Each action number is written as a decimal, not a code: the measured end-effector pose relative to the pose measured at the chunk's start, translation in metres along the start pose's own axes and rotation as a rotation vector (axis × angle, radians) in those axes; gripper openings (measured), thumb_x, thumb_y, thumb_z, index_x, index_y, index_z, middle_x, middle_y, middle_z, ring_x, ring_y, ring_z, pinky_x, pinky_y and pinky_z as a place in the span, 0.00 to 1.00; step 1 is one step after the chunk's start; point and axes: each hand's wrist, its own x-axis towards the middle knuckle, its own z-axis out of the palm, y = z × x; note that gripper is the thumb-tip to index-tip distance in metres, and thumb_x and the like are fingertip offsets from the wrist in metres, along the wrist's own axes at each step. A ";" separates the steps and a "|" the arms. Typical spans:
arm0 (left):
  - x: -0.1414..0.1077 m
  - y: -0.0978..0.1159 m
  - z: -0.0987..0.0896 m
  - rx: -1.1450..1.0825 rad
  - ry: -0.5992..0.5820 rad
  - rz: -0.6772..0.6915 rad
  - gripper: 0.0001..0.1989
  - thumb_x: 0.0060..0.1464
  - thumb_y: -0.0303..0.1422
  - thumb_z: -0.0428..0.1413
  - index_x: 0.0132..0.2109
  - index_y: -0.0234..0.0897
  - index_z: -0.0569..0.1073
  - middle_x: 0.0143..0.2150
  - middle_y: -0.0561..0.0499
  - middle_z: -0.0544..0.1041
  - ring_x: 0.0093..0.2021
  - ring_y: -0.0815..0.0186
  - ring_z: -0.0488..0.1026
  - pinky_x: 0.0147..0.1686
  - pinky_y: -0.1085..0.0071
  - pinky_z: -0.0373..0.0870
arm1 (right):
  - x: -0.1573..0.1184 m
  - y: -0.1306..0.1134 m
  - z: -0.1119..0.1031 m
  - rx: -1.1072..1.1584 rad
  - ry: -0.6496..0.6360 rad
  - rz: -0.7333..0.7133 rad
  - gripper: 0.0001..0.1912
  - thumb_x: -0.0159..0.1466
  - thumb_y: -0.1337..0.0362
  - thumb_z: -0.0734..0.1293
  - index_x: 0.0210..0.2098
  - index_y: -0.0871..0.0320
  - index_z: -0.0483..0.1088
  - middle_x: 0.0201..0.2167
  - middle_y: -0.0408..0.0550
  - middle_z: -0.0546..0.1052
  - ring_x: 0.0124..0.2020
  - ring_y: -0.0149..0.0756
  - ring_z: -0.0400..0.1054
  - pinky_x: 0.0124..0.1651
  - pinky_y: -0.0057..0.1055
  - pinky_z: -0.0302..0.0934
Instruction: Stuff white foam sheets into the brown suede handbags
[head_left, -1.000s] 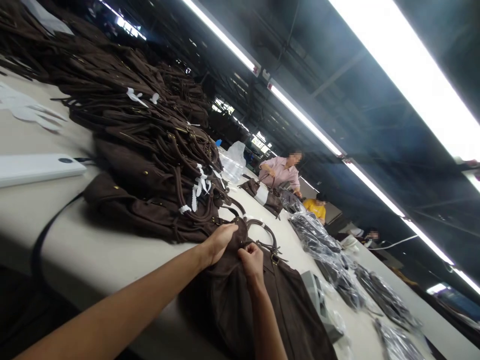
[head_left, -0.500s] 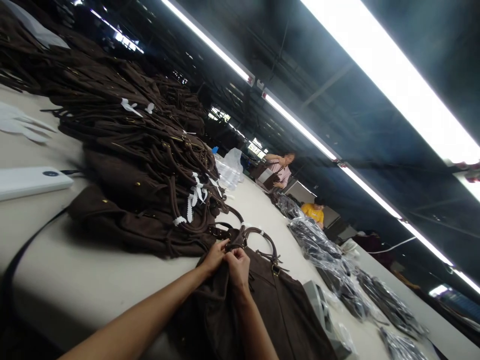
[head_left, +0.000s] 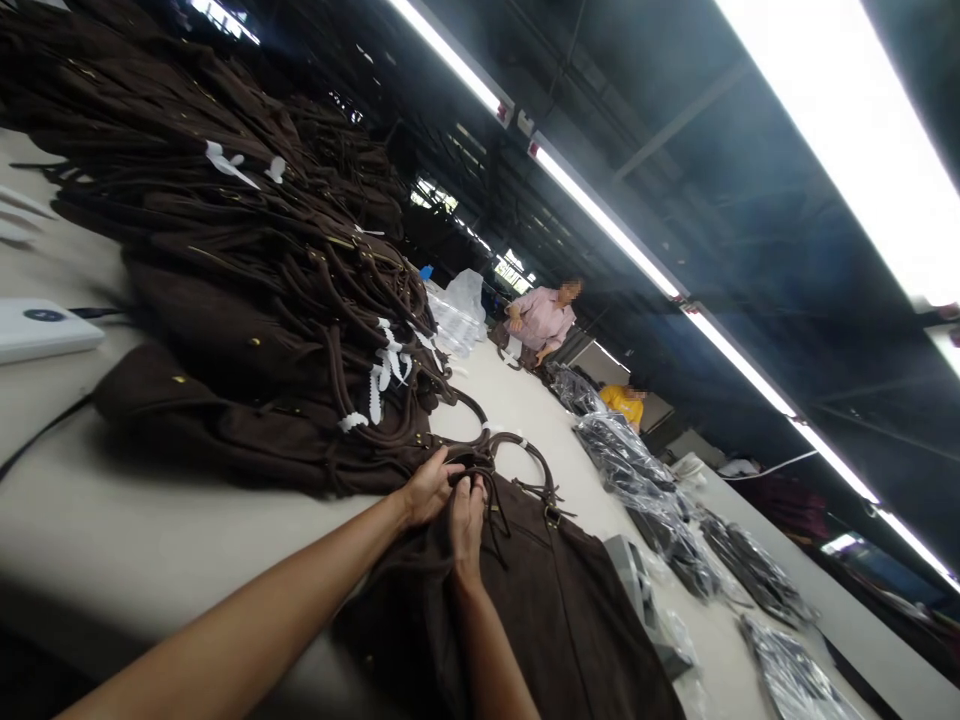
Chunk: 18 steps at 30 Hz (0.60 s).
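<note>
A dark brown bag (head_left: 570, 600) lies at the near edge of the table, its looped handles (head_left: 529, 447) standing up beyond my hands. My left hand (head_left: 431, 487) has its fingers closed at the top edge of the bag, by the base of a handle. Close beside it, my right hand (head_left: 468, 505) pinches the bag's upper edge near a thin cord (head_left: 498, 530). The fingertips of both hands almost meet, and some are hidden in the dark folds.
A large pile of brown bags (head_left: 225, 270) with white tags fills the left. On the right lie plastic-wrapped bags (head_left: 637, 470) and a grey device (head_left: 637, 580). A white device (head_left: 45, 328) sits far left. Two people stand at the far end.
My hands have shifted slightly, and the right fingers are now straighter along the bag's edge. The view has tilted a little. The far person in pink has lowered an arm and a bag.
</note>
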 end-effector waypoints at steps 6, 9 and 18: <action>-0.006 -0.003 0.004 -0.097 0.012 -0.030 0.35 0.64 0.52 0.36 0.63 0.27 0.62 0.49 0.36 0.78 0.43 0.59 0.78 0.47 0.66 0.73 | 0.008 -0.007 -0.002 -0.153 -0.051 0.054 0.33 0.70 0.51 0.47 0.61 0.68 0.64 0.64 0.66 0.63 0.67 0.50 0.53 0.66 0.43 0.47; -0.012 -0.006 0.008 -0.129 0.003 -0.001 0.34 0.66 0.50 0.35 0.60 0.27 0.66 0.47 0.38 0.79 0.43 0.60 0.78 0.48 0.66 0.73 | 0.008 -0.013 -0.004 -0.192 -0.035 0.038 0.31 0.70 0.54 0.48 0.60 0.68 0.65 0.63 0.67 0.65 0.66 0.51 0.55 0.64 0.44 0.50; -0.024 -0.001 0.016 -0.105 0.126 0.051 0.30 0.67 0.46 0.36 0.53 0.27 0.72 0.42 0.40 0.81 0.42 0.60 0.79 0.49 0.66 0.73 | 0.015 -0.014 0.005 -0.348 -0.170 -0.105 0.30 0.71 0.57 0.49 0.64 0.69 0.62 0.67 0.65 0.59 0.70 0.48 0.47 0.67 0.43 0.45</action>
